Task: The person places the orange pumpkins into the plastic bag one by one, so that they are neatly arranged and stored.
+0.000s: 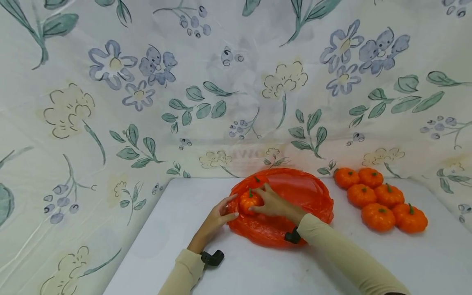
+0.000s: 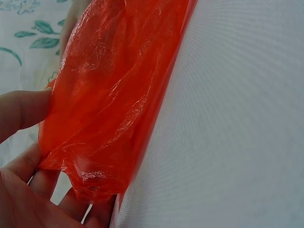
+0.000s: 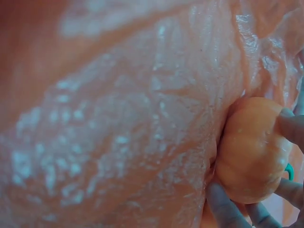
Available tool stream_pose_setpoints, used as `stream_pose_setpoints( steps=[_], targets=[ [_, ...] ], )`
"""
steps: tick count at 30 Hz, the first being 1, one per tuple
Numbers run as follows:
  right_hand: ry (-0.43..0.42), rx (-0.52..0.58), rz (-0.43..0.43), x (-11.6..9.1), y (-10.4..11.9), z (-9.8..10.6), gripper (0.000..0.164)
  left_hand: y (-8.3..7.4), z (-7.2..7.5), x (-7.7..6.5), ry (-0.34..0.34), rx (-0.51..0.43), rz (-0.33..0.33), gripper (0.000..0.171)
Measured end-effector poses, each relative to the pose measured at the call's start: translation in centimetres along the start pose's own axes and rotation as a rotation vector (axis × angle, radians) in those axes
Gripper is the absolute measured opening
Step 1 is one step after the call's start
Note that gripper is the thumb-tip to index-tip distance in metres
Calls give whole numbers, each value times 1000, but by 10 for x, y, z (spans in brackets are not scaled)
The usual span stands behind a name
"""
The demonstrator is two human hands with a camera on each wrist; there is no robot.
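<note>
Holding a small orange pumpkin between thumb and fingers of the right hand, inside the left part of an open red plastic bag, with the left hand spread wide at the rim. With a second pumpkin just behind, and six more pumpkins clustered at right on the white table

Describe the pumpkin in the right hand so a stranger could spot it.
On the white table is a broad circle of red plastic. Near its left edge sits an orange pumpkin with a green stem. Unlike the other pumpkin just behind, this one is in the right hand.
</note>
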State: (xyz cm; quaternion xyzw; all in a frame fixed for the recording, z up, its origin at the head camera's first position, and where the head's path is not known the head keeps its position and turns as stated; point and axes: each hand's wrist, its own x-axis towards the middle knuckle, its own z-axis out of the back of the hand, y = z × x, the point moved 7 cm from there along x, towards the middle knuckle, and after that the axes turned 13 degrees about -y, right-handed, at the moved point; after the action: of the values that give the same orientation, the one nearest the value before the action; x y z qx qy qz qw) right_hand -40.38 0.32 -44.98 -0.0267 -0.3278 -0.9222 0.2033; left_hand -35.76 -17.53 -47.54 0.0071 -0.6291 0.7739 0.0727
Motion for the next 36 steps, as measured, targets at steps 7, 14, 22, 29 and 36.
stream_pose_setpoints(
  steps=[7,14,22,29,36],
  targets=[
    [5,-2,26,-2,0,2,72,1,-1,0,0,11,7,64],
    [10,10,-15,-4,-1,4,74,3,-1,2,5,24,-4,64],
    [-32,83,-55,-8,-10,23,63,1,-1,4,-6,34,-15,63],
    [-82,122,9,-20,-18,65,51,0,1,7,-25,31,-25,62],
    [-55,124,12,-53,-41,109,48,3,1,4,-12,40,-21,64]
  ],
)
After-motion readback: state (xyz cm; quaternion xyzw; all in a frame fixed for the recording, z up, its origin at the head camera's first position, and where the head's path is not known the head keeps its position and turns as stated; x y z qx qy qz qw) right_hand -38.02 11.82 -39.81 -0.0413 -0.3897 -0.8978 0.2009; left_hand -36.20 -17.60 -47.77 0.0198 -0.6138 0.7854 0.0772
